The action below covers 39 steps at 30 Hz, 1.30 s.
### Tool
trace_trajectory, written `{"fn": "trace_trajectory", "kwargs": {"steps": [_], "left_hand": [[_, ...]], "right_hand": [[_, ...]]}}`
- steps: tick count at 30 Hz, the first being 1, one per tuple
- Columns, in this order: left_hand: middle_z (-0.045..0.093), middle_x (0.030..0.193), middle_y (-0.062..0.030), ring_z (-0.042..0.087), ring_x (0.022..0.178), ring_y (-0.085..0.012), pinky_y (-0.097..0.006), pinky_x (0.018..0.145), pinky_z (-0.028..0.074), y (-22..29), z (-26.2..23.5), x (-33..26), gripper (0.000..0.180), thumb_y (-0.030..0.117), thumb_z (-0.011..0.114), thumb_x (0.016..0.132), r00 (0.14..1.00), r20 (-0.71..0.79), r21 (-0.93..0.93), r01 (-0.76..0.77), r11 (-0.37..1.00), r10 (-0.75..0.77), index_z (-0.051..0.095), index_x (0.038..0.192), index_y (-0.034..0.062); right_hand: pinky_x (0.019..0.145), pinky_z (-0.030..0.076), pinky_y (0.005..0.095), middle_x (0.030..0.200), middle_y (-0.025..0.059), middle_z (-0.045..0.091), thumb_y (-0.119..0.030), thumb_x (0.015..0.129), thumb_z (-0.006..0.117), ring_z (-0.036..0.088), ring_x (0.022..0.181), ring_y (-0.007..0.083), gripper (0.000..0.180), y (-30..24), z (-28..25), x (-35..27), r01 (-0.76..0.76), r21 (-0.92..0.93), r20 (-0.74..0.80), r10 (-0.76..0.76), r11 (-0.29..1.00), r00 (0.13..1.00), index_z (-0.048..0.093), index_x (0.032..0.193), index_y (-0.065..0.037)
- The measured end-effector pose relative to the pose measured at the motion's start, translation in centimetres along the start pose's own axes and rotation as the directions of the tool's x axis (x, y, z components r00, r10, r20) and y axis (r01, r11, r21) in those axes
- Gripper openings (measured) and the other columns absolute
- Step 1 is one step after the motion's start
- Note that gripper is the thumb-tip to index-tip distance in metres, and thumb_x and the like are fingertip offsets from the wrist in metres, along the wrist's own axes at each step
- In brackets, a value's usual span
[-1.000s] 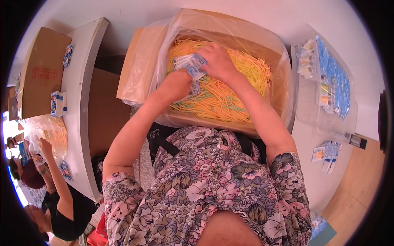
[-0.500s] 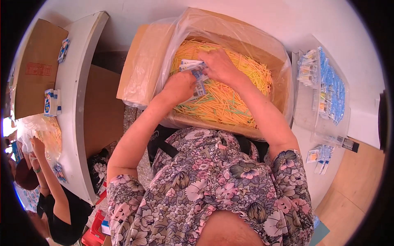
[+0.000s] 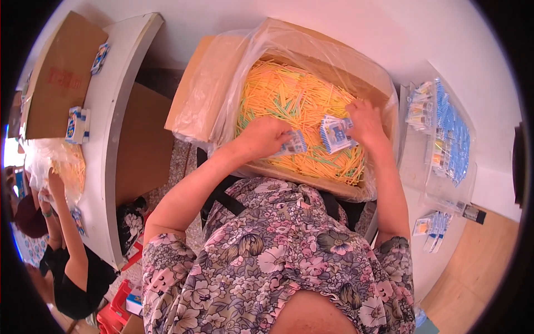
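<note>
A cardboard box [image 3: 208, 92] lined with clear plastic stands in front of me, filled with thin yellow, orange and green sticks [image 3: 289, 94]. Over its near middle, my left hand [image 3: 261, 138] is closed on a small clear-and-blue packet [image 3: 296, 143]. My right hand [image 3: 365, 123], near the box's right side, grips a fanned stack of white-and-blue packets [image 3: 335, 134] by their right edge. A gap shows between the single packet and the stack, with sticks beneath both. The left fingertips are partly hidden behind the hand.
On the right, a clear plastic tray [image 3: 425, 167] holds rows of blue-and-white packets [image 3: 451, 133]; several more packets [image 3: 434, 227] lie below it. At left, a white table [image 3: 108, 167] bears small boxes [image 3: 78, 125] and a large carton [image 3: 58, 78]. A co-worker [image 3: 72, 267] works beside it.
My hands have moved apart. The right has gone right and nearer with the packet stack; the left has come slightly right and nearer with one packet. The view has shifted slightly.
</note>
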<state>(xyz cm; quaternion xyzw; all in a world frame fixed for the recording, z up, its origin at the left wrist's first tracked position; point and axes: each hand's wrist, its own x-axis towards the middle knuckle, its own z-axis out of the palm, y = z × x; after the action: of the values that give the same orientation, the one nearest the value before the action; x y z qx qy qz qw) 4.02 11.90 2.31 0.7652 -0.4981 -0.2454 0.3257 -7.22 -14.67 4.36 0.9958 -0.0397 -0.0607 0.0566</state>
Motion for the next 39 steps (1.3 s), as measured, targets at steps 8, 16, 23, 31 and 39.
{"fn": "trace_trajectory", "kwargs": {"steps": [8, 16, 23, 31, 39], "left_hand": [[0.061, 0.073, -0.0189, 0.059, 0.066, -0.0309, -0.039, 0.062, 0.047, -1.5, 1.4, -0.6, 0.015, 0.017, 0.062, 0.078, 0.956, -0.292, -0.275, -0.060, 0.960, -0.024, 0.063, 0.080, 0.0014], [0.057, 0.062, -0.0190, 0.058, 0.058, -0.0345, -0.042, 0.052, 0.042, 0.0, 1.6, -3.1, 0.015, 0.014, 0.067, 0.073, 0.846, -0.526, -0.268, -0.069, 0.961, -0.086, 0.061, 0.068, 0.0017], [0.057, 0.061, -0.0171, 0.057, 0.055, -0.0323, -0.040, 0.050, 0.041, 0.5, 0.8, -3.1, 0.015, 0.015, 0.068, 0.071, 0.833, -0.545, -0.350, -0.124, 0.928, -0.095, 0.062, 0.065, 0.0027], [0.064, 0.075, -0.0003, 0.058, 0.072, -0.0122, -0.032, 0.068, 0.049, -5.3, -2.4, -5.0, 0.017, 0.009, 0.061, 0.079, 0.760, -0.616, -0.434, -0.111, 0.894, -0.204, 0.066, 0.094, 0.0030], [0.067, 0.091, -0.0005, 0.059, 0.080, -0.0052, -0.021, 0.074, 0.049, -3.8, -4.4, -4.6, 0.021, 0.014, 0.056, 0.093, 0.672, -0.637, -0.737, -0.386, 0.555, -0.378, 0.066, 0.102, -0.0020]], "right_hand": [[0.055, 0.042, 0.0259, 0.069, 0.0051, 0.058, -0.011, 0.085, 0.059, 0.052, 0.062, 0.0104, 0.012, -9.1, -4.6, 0.6, -0.128, 0.885, 0.141, 0.005, 0.448, 0.990, 0.063, 0.087, 0.001], [0.052, 0.037, 0.0246, 0.064, 0.0002, 0.050, -0.008, 0.086, 0.058, 0.045, 0.058, 0.0070, 0.015, -10.0, -4.7, 0.4, 0.140, 0.889, -0.120, -0.074, 0.436, 0.990, 0.053, 0.075, 0.001], [0.051, 0.037, 0.0273, 0.064, 0.0021, 0.049, -0.006, 0.084, 0.060, 0.044, 0.059, 0.0090, 0.012, -10.9, -3.9, 0.1, 0.266, 0.831, -0.255, -0.091, 0.488, 0.963, 0.054, 0.076, 0.002], [0.062, 0.044, 0.0287, 0.074, 0.0053, 0.057, -0.023, 0.088, 0.060, 0.055, 0.069, 0.0143, 0.022, -10.1, -1.6, 4.9, 0.055, 0.883, -0.061, -0.002, 0.466, 0.998, 0.060, 0.093, -0.001], [0.086, 0.043, 0.0424, 0.103, 0.0190, 0.054, -0.024, 0.074, 0.071, 0.052, 0.102, 0.0332, 0.042, -12.9, -0.1, 5.3, 0.132, 0.447, 0.020, -0.158, 0.885, 0.987, 0.056, 0.104, 0.002]]}}
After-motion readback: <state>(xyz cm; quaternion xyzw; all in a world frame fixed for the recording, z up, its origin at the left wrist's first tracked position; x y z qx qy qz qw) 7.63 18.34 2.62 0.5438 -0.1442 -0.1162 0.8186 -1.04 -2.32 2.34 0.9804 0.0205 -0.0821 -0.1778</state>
